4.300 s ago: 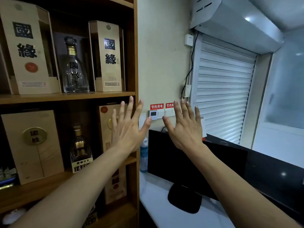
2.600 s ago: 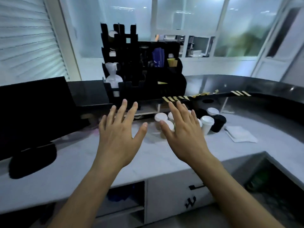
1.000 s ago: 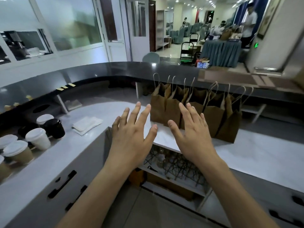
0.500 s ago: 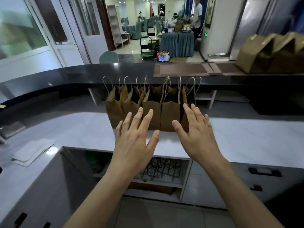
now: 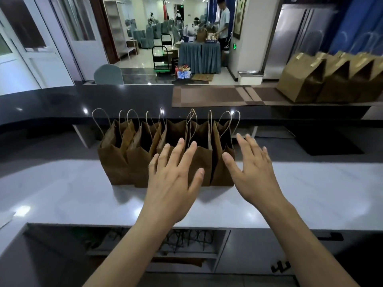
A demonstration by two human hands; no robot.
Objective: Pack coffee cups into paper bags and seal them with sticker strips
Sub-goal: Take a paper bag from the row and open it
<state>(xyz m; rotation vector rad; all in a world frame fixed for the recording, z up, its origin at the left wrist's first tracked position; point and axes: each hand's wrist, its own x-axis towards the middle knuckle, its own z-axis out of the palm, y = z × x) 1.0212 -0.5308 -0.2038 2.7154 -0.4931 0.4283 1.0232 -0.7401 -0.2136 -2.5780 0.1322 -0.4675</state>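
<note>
Several open brown paper bags (image 5: 128, 160) with string handles stand in a row on the white counter (image 5: 62, 193), straight ahead. My left hand (image 5: 172, 179) is stretched out flat with spread fingers in front of the middle bags, holding nothing. My right hand (image 5: 252, 172) is also flat and empty, at the right end of the row. Whether either hand touches a bag I cannot tell. No coffee cups or sticker strips are in view.
A raised black ledge (image 5: 62, 100) runs behind the bags. Folded, closed brown bags (image 5: 310, 81) sit on it at the far right beside a brown mat (image 5: 217, 97). An open shelf (image 5: 186, 243) lies under the counter. A person (image 5: 223, 23) stands at a draped table beyond.
The view has swung from the cups on the left round to the row of bags, which is now nearer and centred. Both hands stay flat and empty.
</note>
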